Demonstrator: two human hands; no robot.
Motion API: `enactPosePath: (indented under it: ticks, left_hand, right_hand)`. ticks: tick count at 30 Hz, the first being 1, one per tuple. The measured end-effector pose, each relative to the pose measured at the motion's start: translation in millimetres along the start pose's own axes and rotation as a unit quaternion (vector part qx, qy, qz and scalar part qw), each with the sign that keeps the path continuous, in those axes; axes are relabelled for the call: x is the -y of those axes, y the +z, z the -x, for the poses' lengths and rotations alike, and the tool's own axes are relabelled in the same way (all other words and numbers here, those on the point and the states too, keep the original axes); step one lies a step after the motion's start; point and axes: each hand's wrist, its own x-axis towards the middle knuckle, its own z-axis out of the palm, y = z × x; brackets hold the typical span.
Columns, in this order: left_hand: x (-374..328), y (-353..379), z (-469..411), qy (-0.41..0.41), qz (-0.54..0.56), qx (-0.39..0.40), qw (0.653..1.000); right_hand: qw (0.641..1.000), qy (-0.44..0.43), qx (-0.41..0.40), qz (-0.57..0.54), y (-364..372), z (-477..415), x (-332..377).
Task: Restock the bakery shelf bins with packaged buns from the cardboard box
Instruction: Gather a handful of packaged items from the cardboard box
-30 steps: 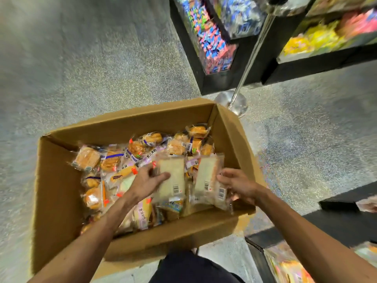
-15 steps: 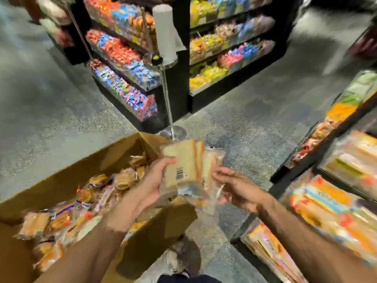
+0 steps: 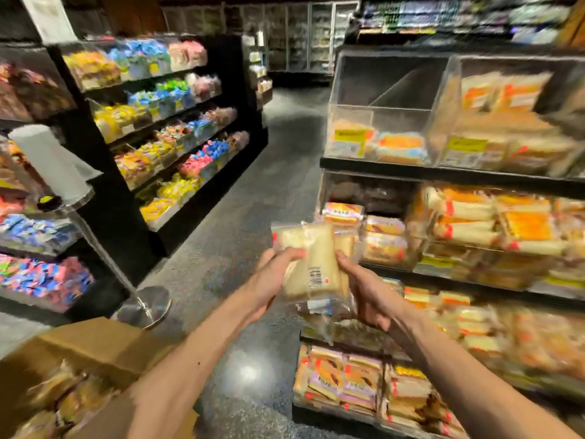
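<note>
The pale, flat buns in clear plastic wrap with a white barcode label (image 3: 311,261) are a small stack of packets held in the air, below and to the left of the clear plastic bin (image 3: 386,134) that looks nearly empty; the left hand (image 3: 272,277) grips the stack's left edge with the thumb across its front; the right hand (image 3: 367,293) curls round its right side and underside. The wraps look slippery, so both hands should squeeze inward and keep the stack level; a loose wrapper end hangs beneath and could snag. That bin seems the likeliest target, though blur hides its label; lift the stack over the front wall, then lower it in flat rather than dropping it. The black bakery shelf (image 3: 443,174) carries that bin on its upper tier; the brown cardboard box (image 3: 95,346) of further packets sits well below and left of it.
</note>
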Motion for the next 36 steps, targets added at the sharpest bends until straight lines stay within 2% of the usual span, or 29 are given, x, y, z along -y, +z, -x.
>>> enactPosePath:
  ticks: [3, 9, 12, 15, 20, 25, 28, 32, 36]
  left_hand:
    - [-3.1, 30.5, -15.0, -0.001, -0.002, 0.028, 1.0]
    - [-16.7, 65.9, -51.2, -0.064, -0.002, 0.115, 0.991]
    - [-24.2, 75.2, -78.9, -0.078, 0.011, 0.128, 0.989]
    - [-35.2, 81.0, -114.4, -0.091, 0.027, 0.135, 0.986]
    - [-85.2, 90.6, -169.2, -0.074, 0.048, 0.192, 0.977]
    - [-168.6, 109.9, -209.5, 0.033, -0.005, 0.276, 0.961]
    - [-222.6, 126.9, -230.0, 0.134, -0.06, 0.297, 0.943]
    - [-290.8, 144.5, -265.7, 0.272, -0.131, 0.267, 0.915]
    - [-329.7, 162.0, -316.9, 0.383, -0.31, 0.197, 0.848]
  right_hand:
    - [0.998, -0.011, -0.027, -0.047, -28.0, 14.3, 14.6]
    - [0.992, 0.005, -0.092, -0.086, -65.0, 17.5, 33.9]
    - [0.984, -0.004, -0.13, -0.124, -81.6, 6.8, 45.6]
    - [0.979, -0.018, -0.155, -0.132, -93.8, -10.2, 68.1]
    - [0.97, -0.067, -0.2, -0.123, -108.3, -44.7, 127.0]
    - [0.958, -0.131, -0.242, -0.083, -111.5, -65.0, 197.5]
    - [0.949, -0.169, -0.246, -0.095, -119.5, -66.5, 238.7]
    - [0.943, -0.215, -0.241, -0.079, -131.6, -56.7, 290.0]
    - [0.947, -0.229, -0.222, -0.036, -145.0, -55.9, 336.6]
